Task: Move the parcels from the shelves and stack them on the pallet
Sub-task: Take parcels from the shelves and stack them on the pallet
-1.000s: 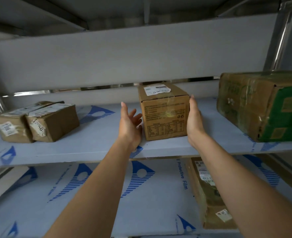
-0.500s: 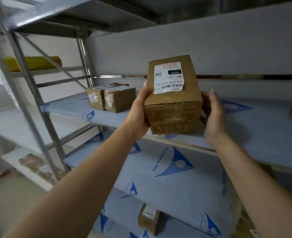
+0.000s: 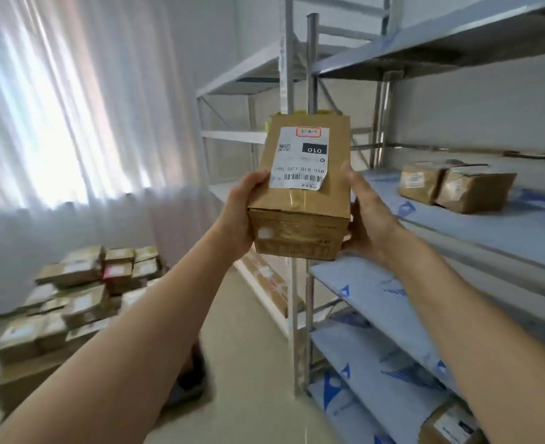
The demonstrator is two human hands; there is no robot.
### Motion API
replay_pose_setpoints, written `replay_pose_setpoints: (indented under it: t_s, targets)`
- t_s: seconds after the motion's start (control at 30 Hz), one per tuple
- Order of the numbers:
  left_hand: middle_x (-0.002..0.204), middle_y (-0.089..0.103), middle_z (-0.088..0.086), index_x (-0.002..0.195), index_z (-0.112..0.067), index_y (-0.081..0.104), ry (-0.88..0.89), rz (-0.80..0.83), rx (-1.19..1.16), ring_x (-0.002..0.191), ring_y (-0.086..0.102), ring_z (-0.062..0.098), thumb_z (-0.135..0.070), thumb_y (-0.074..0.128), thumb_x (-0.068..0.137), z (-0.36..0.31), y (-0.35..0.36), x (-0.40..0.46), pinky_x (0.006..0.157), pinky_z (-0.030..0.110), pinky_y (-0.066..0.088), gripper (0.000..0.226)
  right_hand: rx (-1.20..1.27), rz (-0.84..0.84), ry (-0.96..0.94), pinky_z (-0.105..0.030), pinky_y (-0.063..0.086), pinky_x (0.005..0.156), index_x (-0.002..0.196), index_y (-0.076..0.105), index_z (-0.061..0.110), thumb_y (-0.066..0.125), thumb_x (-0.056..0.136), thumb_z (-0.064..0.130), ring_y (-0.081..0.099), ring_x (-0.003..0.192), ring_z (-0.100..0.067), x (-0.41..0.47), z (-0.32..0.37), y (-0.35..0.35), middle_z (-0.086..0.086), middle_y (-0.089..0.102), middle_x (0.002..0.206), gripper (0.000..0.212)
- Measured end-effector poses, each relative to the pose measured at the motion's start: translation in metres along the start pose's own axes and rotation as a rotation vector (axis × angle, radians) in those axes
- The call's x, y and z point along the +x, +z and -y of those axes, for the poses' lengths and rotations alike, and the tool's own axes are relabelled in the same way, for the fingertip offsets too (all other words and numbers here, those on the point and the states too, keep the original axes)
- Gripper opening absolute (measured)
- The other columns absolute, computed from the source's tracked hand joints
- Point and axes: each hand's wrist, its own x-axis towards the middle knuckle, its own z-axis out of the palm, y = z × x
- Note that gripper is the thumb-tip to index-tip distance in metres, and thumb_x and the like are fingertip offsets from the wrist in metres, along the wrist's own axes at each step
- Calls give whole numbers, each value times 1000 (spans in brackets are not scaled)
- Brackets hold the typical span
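A small brown cardboard parcel [image 3: 300, 200] with a white shipping label on top is held up in the air at the centre of the view. My left hand [image 3: 240, 216] grips its left side with the thumb on the top edge. My right hand [image 3: 365, 216] grips its right side. A stack of several brown parcels [image 3: 72, 299] lies on the floor at the lower left; the pallet under it is hidden. Two more brown parcels [image 3: 457, 185] sit together on the middle shelf [image 3: 505, 232] at the right.
Metal shelving with blue-printed film runs along the right, its upright posts [image 3: 309, 283] just behind the held parcel. One parcel [image 3: 450, 424] lies on a low shelf at the bottom right. White curtains [image 3: 72, 107] cover the left wall. Open floor [image 3: 248, 347] lies between shelves and stack.
The parcel has come off the shelf and hangs in the air between both hands. My view has swung left, bringing the floor stack and curtains into sight.
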Motion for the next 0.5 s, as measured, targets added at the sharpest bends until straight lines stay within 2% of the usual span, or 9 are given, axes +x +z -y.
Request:
replay_pose_setpoints:
  t_s: [0.07, 0.17, 0.27, 0.3, 0.33, 0.37, 0.43, 0.47, 0.5]
  targets:
    - [94, 74, 6, 105, -12, 69, 13, -58, 46, 81, 69, 20, -38, 47, 92, -20, -67, -27, 67, 24, 56, 37, 22, 82, 31, -50, 58, 73, 133, 52, 34, 50, 79, 79, 63, 106, -33, 16, -10, 71, -8, 61, 125, 70]
    - [83, 73, 0, 100, -14, 67, 6, -160, 101, 71, 68, 15, -32, 40, 99, -45, -170, -71, 60, 23, 51, 33, 20, 166, 66, -56, 54, 85, 122, 61, 34, 47, 86, 70, 62, 103, -32, 37, -25, 180, -7, 64, 115, 52]
    - [90, 72, -4, 89, -26, 76, -37, -327, 124, 86, 65, 21, -38, 47, 96, -65, -269, -119, 76, 33, 47, 33, 32, 218, 83, -50, 53, 85, 118, 65, 29, 49, 87, 67, 62, 86, -28, 53, -41, 287, -3, 66, 98, 52]
    - [98, 70, -3, 91, -28, 77, -56, -379, 131, 94, 63, 24, -40, 53, 92, -70, -298, -135, 81, 38, 45, 27, 42, 237, 92, -47, 52, 84, 118, 65, 27, 50, 87, 66, 62, 87, -29, 58, -47, 320, -3, 66, 97, 52]
    - [107, 65, -1, 100, -28, 75, -85, -412, 147, 100, 62, 24, -42, 57, 89, -76, -323, -149, 85, 39, 45, 25, 43, 257, 105, -46, 51, 84, 118, 65, 26, 51, 87, 65, 63, 90, -30, 63, -53, 351, -3, 66, 97, 52]
    - [113, 61, 0, 112, -27, 69, -120, -461, 175, 101, 64, 16, -41, 59, 89, -82, -352, -167, 84, 34, 49, 29, 42, 289, 124, -46, 52, 84, 119, 64, 26, 52, 87, 64, 63, 92, -31, 67, -61, 388, -3, 66, 97, 51]
    - [110, 56, -8, 122, -26, 52, -181, -534, 184, 87, 63, -14, -30, 54, 100, -86, -387, -189, 75, 12, 52, 23, 38, 334, 161, -44, 54, 78, 121, 62, 24, 51, 87, 62, 62, 92, -29, 72, -72, 428, -2, 64, 95, 52]
    - [114, 56, -9, 123, -25, 50, -207, -571, 187, 91, 62, -15, -32, 54, 100, -89, -407, -202, 79, 14, 54, 24, 47, 357, 193, -44, 54, 78, 121, 62, 23, 52, 87, 61, 62, 91, -28, 78, -80, 454, -3, 63, 95, 52]
    - [124, 59, -3, 125, -25, 54, -213, -589, 198, 106, 64, -1, -43, 59, 95, -87, -429, -213, 89, 29, 56, 35, 47, 377, 221, -46, 53, 80, 119, 63, 22, 53, 86, 61, 62, 90, -28, 83, -88, 478, -4, 63, 96, 52]
